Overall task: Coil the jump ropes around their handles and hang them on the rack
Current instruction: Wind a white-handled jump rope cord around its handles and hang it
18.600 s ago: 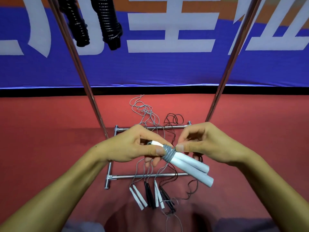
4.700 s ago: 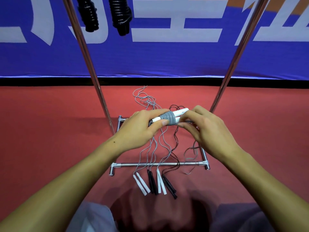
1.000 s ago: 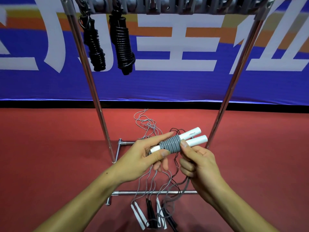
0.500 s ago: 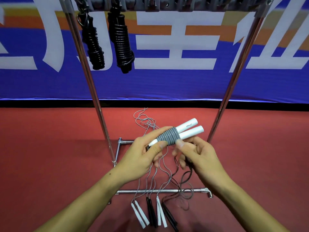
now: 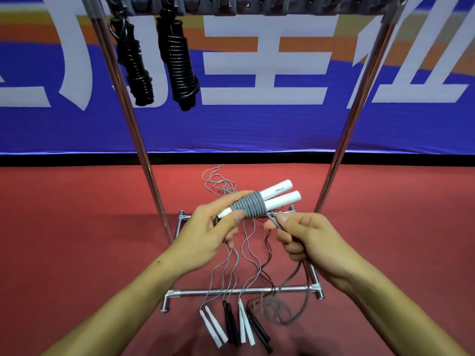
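**Head view: third rope partly coiled, four more waiting on the floor**

Head camera is showing the job somewhere near its middle. Two black coiled ropes (image 5: 156,60) are already hanging from the rack's top bar (image 5: 257,7) at the upper left of the frame. At centre, the left hand (image 5: 205,235) is gripping the white handles (image 5: 272,199) of a grey rope, thumb and fingers clamped around the bundle where the grey coil (image 5: 250,208) is building up. The right hand (image 5: 305,237) is pinching the free grey cord (image 5: 276,223) just beside the coil, its fingers curled around the slack, which is trailing down toward the lower right as a blurred loop. Judging by that loose length, several turns are still remaining before this rope is going up on the bar. Below the hands, across the rack's base bar (image 5: 244,291), four uncoiled ropes are lying on the red floor (image 5: 77,240): white pair (image 5: 213,327), black pair (image 5: 231,323), another white pair (image 5: 245,322) and another black pair (image 5: 259,328).
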Demonstrator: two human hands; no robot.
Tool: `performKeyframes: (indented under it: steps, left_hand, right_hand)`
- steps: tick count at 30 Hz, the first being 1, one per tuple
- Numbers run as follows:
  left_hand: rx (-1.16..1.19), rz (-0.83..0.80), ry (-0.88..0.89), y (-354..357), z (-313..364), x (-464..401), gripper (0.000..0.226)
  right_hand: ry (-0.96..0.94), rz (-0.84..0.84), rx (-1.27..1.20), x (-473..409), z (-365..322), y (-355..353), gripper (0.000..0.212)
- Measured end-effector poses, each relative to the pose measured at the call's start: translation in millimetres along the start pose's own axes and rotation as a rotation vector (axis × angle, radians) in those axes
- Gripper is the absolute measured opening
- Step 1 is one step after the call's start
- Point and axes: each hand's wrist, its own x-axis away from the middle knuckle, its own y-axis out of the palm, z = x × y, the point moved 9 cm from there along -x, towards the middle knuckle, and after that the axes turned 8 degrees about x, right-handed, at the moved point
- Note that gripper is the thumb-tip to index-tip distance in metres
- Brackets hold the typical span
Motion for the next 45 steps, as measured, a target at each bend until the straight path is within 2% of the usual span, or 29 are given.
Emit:
performKeyframes:
  steps: [3,8,13,17,19,21,23,26,30,37,40,45]
  left_hand:
    - [-0.021,-0.006,-0.010,1,-2,1,0.039]
    - [-0.084,0.011,-0.016,0,-7,0,0.038]
    - [-0.129,0.039,-0.008,-5,-8,-1,0.039]
    - [-0.173,0.052,-0.011,-9,-8,0,0.039]
    - [-0.242,0.054,-0.009,-12,-10,1,0.038]
    - [-0.324,0.048,-0.006,-13,-11,1,0.038]
    - [-0.388,0.028,-0.004,-11,-13,1,0.040]
    - [-0.432,-0.005,-0.009,-8,-13,2,0.040]
    - [-0.423,-0.044,-0.035,-6,-16,2,0.039]
    - [-0.387,-0.117,-0.110,-7,-22,1,0.036]
    - [-0.364,-0.134,-0.127,-8,-22,3,0.036]
    - [-0.366,-0.194,-0.160,-5,-25,5,0.036]
  right_hand:
    - [-0.051,0.029,0.137,4,-6,-2,0.040]
    - [-0.057,0.084,0.158,4,-9,-6,0.028]
    - [-0.070,0.105,0.289,5,-9,-4,0.022]
    - [-0.130,0.222,0.417,7,-12,-14,0.014]
    - [-0.126,0.202,0.426,7,-12,-15,0.017]
    - [-0.066,0.156,0.335,7,-6,-13,0.028]
    - [-0.029,0.160,0.349,6,-3,-14,0.037]
    - [-0.058,0.205,0.519,8,-10,-17,0.033]
    - [-0.149,0.248,0.827,12,-20,-20,0.010]
    - [-0.404,0.367,1.303,25,-40,-10,0.017]
    - [-0.516,0.390,1.390,29,-43,-4,0.016]
    - [-0.485,0.322,1.361,22,-36,-5,0.017]
